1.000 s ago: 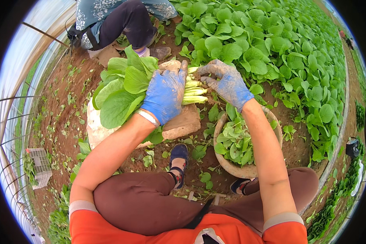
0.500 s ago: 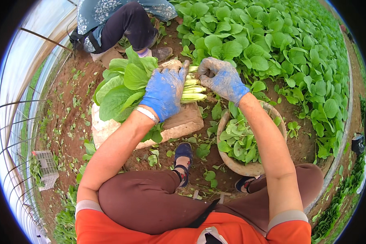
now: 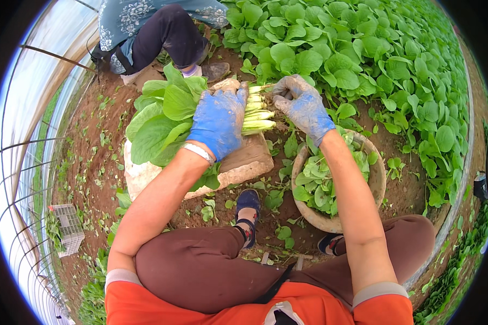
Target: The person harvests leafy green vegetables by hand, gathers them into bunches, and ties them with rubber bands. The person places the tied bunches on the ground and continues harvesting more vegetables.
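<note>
My left hand [image 3: 218, 122], in a muddy blue glove, is closed round a bunch of leafy greens [image 3: 168, 116]. The broad leaves spread to its left, and the pale stems [image 3: 258, 112] stick out to its right. Just beyond the cut-looking stem ends is my right hand [image 3: 302, 107], gloved the same way, with fingers curled in a pinch. A thin brownish root strand runs from the top stem toward those fingers; what lies between them is hidden. Under the bunch is a pale, soil-stained block-like support [image 3: 244, 165].
A round tub [image 3: 381, 187] of loose greens stands by my right forearm. Dense leafy plants [image 3: 358, 59] grow at the far right. Another person [image 3: 165, 35] sits at the far left. A grey crate [image 3: 68, 227] stands left, near the plastic greenhouse wall [image 3: 16, 141].
My right hand has drawn slightly right, away from the stem ends, and a thin strand now shows there. My left hand keeps its hold on the bunch.
</note>
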The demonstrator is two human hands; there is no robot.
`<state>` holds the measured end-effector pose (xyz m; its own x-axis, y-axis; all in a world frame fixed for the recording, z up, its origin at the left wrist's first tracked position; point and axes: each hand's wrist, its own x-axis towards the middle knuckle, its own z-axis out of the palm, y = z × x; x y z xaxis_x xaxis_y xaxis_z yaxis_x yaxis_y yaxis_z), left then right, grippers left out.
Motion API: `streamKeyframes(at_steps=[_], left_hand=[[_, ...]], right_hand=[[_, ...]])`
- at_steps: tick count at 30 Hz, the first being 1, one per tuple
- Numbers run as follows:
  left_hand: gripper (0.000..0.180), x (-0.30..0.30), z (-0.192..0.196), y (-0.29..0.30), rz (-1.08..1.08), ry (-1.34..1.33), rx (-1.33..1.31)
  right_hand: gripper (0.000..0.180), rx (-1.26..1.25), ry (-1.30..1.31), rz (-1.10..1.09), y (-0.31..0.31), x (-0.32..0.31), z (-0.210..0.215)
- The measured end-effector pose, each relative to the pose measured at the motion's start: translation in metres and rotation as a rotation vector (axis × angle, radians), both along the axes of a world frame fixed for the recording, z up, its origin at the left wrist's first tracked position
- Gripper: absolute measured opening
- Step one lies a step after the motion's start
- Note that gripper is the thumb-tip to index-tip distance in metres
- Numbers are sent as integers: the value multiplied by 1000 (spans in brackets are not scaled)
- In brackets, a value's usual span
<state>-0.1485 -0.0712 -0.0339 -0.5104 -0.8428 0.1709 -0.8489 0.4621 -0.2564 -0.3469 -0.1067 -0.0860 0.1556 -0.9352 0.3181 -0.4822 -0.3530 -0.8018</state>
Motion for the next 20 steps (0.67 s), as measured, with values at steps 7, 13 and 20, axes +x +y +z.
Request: streamKeyframes(at_steps=[7, 13, 20], left_hand=[[62, 1, 3, -1, 4, 64, 55], [66, 5, 6, -7, 15, 85, 87], [81, 13, 8, -27, -9, 122, 352]], right_hand=[[29, 135, -395, 279, -20, -1, -15], [22, 203, -436, 284, -23, 10, -28], [28, 315, -448, 365, -31, 7, -23]])
